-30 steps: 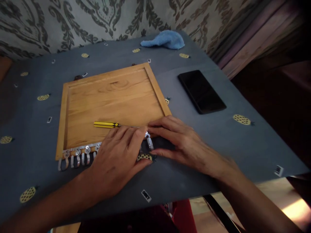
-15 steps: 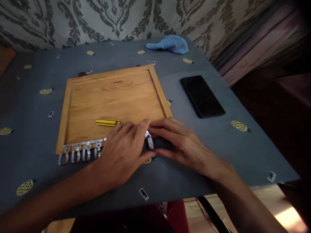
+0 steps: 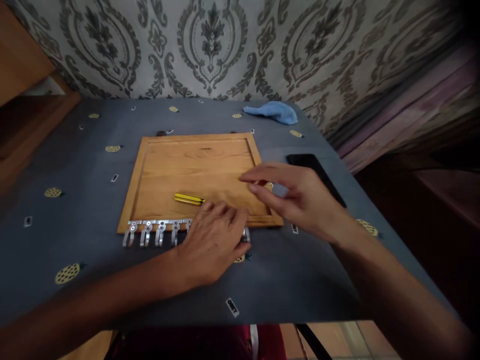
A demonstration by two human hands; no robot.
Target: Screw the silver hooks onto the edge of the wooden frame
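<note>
"Board (image 3: 198, 165) as our landmark, then: where is everything?"

"It lies on the patterned tablecloth (image 3: 82, 240). The hook rail (image 3: 161, 226) runs along the board's near edge, its hooks (image 3: 143, 240) jutting past that edge toward the person. A yellow-handled tool (image 3: 188, 199) rests on the board's face, just in from the rail."

"And the hands?"

"The left hand (image 3: 212, 240) lies over the right part of the rail, at the board's near edge, fingers loosely bent and thumb out beside a hook. Whether it grips anything underneath, I can't tell. The right hand (image 3: 288, 192) is raised by the board's right edge, with only a narrow gap between thumb and forefinger. Something tiny could be pinched there; I can't make it out."

"What might go wrong?"

"Skewing, I'd say. A sideways push from the left hand could shift the rail along the board's edge, if nothing fixes it there. The tool might roll too, because the left fingers sit close enough to nudge it."

"And on the right?"

"A phone (image 3: 315, 164) lies beyond the board's right edge, partly hidden by the right hand; a careless sweep could knock it. Anything small dropped there might vanish against the tablecloth's print."
</note>
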